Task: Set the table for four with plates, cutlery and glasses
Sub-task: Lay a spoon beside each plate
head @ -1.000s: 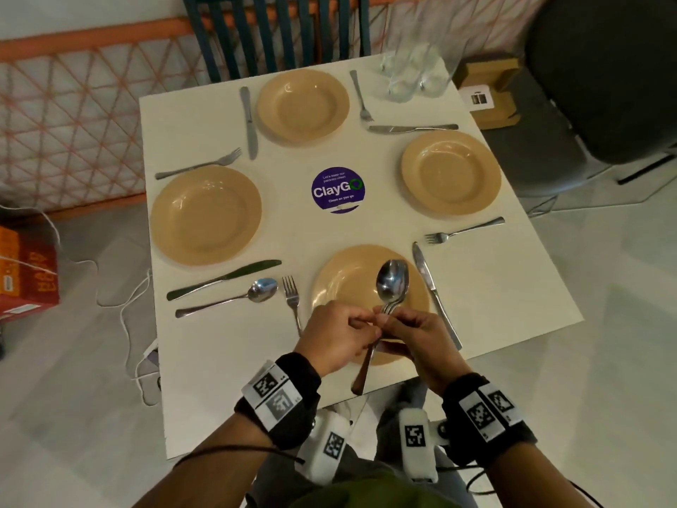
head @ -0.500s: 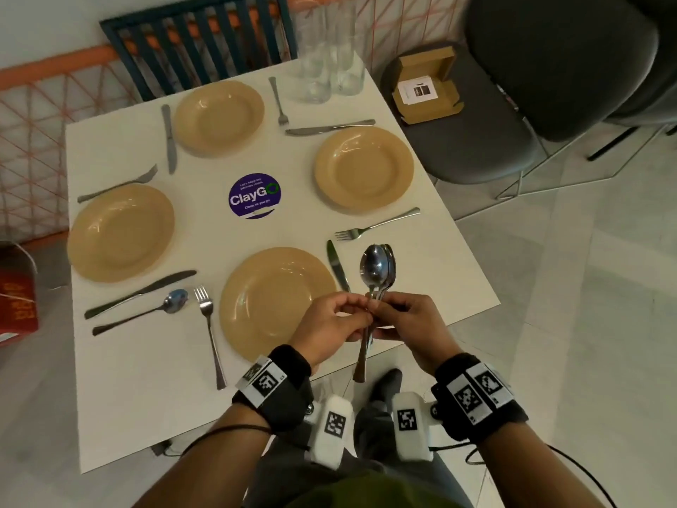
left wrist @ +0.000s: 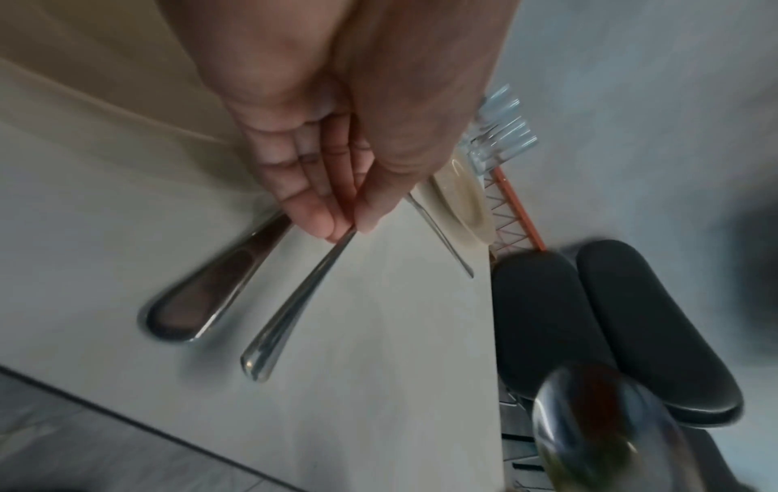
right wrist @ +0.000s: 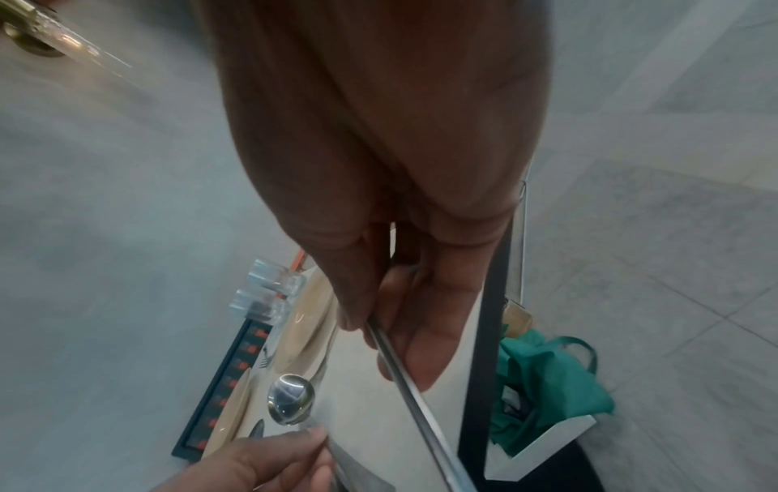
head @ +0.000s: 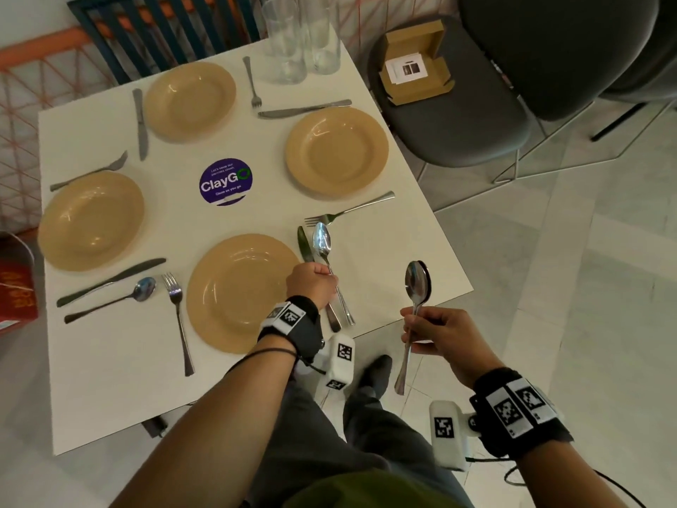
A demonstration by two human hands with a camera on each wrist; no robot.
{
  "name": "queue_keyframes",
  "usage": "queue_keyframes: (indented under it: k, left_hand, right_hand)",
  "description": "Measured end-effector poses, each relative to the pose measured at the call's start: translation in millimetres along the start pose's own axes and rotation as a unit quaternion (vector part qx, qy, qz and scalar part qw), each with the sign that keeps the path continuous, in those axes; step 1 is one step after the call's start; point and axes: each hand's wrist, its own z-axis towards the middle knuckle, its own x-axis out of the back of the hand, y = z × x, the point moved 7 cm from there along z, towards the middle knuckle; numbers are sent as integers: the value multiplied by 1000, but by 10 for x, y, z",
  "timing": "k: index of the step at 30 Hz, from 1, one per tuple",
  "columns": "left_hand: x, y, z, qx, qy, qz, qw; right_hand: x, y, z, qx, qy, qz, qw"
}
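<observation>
Four tan plates lie on the white table [head: 110, 379]; the nearest plate [head: 238, 291] is in front of me. My left hand [head: 311, 284] pinches the handle of a spoon [head: 322, 243] that lies just right of the knife [head: 306, 247] beside that plate; its handle [left wrist: 294, 306] shows next to the knife handle [left wrist: 210, 299]. Off the table's right corner, my right hand [head: 436, 331] grips two stacked spoons [head: 417, 284] upright, their stems [right wrist: 412, 392] between thumb and fingers. Several clear glasses [head: 300, 38] stand grouped at the far edge.
Knives and forks lie by the other plates, and a spoon [head: 143, 289] lies at the left setting. A purple sticker [head: 226, 181] marks the table's middle. A grey chair [head: 458, 104] with a cardboard box [head: 414, 64] stands at the right; a blue chair [head: 165, 27] stands beyond.
My hands have parted. The left has carried one spoon from the bunch down to the table beside the knife. The right has drawn away to the right with the other spoons.
</observation>
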Motion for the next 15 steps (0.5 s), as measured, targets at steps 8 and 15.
queue_keyframes:
  k: [8, 15]
  left_hand:
    - [-91, -55, 153, 14, 36, 67, 997]
    - [-99, 28, 173, 2, 54, 163, 985]
  right_hand:
    - [202, 192, -95, -11, 6, -6, 1000]
    - [177, 181, -108, -11, -4, 8, 1000]
